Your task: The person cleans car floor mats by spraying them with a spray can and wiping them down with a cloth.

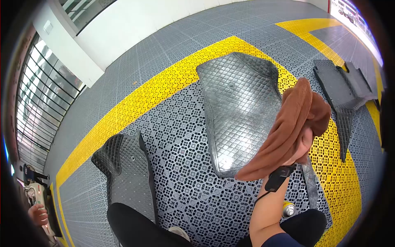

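Note:
My right hand (303, 145) is closed on a brown cloth (284, 123), which is draped over its fingers and hangs down to the left. The cloth is above the right side of a large black quilted car floor mat (236, 111), shiny and lying on the floor; whether they touch I cannot tell. At the far left edge my left hand (38, 215) shows small, partly cut off, fingers loosely curved and apart, with nothing visible in them. A smaller quilted mat (131, 173) lies in front of my left knee. Beside my right knee stands a spray can (289, 209).
Another black mat (349, 88) with cutouts lies at right. A narrow dark strip (309, 185) lies near my right forearm. The floor is grey perforated tile with yellow bands (123, 127). Behind are a white wall (152, 24) and a barred window (43, 94); a person (31, 175) stands far left.

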Demonstrator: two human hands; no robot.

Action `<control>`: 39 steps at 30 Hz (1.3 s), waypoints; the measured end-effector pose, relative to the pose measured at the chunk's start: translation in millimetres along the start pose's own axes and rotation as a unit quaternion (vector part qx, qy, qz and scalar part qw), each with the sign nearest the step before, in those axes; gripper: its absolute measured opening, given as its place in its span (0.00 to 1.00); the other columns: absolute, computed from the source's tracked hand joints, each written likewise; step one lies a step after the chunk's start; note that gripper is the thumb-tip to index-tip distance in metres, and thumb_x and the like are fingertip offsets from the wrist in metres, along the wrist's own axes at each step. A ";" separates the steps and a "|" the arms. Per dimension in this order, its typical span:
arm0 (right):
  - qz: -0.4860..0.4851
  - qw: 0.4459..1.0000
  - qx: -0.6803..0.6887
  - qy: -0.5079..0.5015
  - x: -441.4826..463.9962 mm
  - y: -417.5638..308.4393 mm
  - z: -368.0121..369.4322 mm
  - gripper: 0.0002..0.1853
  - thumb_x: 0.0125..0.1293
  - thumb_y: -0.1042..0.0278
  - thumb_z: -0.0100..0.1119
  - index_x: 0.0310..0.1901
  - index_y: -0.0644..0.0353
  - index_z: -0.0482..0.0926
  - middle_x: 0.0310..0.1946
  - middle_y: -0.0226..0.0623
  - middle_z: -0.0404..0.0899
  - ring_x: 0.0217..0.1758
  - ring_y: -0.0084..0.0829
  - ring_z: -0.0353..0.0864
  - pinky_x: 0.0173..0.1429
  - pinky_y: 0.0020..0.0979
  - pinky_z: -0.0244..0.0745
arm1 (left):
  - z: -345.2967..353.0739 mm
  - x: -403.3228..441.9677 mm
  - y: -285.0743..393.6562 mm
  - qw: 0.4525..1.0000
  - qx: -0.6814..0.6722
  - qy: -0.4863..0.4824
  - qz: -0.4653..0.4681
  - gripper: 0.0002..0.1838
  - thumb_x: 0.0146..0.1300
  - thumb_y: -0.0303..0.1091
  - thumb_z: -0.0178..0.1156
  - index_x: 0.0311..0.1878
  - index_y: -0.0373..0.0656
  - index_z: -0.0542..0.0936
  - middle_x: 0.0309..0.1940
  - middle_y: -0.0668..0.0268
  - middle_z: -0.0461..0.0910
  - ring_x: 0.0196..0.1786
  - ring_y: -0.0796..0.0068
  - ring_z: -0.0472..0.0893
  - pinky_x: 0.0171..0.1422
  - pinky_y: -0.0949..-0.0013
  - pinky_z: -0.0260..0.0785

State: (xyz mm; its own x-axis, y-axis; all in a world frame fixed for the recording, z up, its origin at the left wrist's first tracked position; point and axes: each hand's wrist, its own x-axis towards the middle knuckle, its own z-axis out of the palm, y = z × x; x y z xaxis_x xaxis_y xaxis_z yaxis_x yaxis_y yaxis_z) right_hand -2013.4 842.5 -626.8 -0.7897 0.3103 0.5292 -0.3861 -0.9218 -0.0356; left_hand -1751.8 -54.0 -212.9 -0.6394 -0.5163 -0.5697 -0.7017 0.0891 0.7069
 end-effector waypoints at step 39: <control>0.263 0.612 -0.716 -0.208 -112.7 106.8 73.7 0.30 0.64 0.57 0.75 0.66 0.55 0.83 0.66 0.35 0.85 0.68 0.36 0.83 0.70 0.40 0.80 | 722.1 271.1 -325.1 0.696 0.333 -0.560 -0.303 0.11 0.76 0.41 0.72 0.53 0.48 0.84 0.43 0.70 0.90 0.42 0.81 0.87 0.45 0.74 0.79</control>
State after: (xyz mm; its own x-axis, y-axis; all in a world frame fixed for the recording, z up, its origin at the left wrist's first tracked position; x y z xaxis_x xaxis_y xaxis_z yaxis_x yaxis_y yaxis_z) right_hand -1930.5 692.0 -627.8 -0.9098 -0.3024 0.2843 -0.3875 0.3732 -0.8430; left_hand -1924.0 392.1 -899.9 0.2533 0.3228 -0.9119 -0.7011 0.7108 0.0569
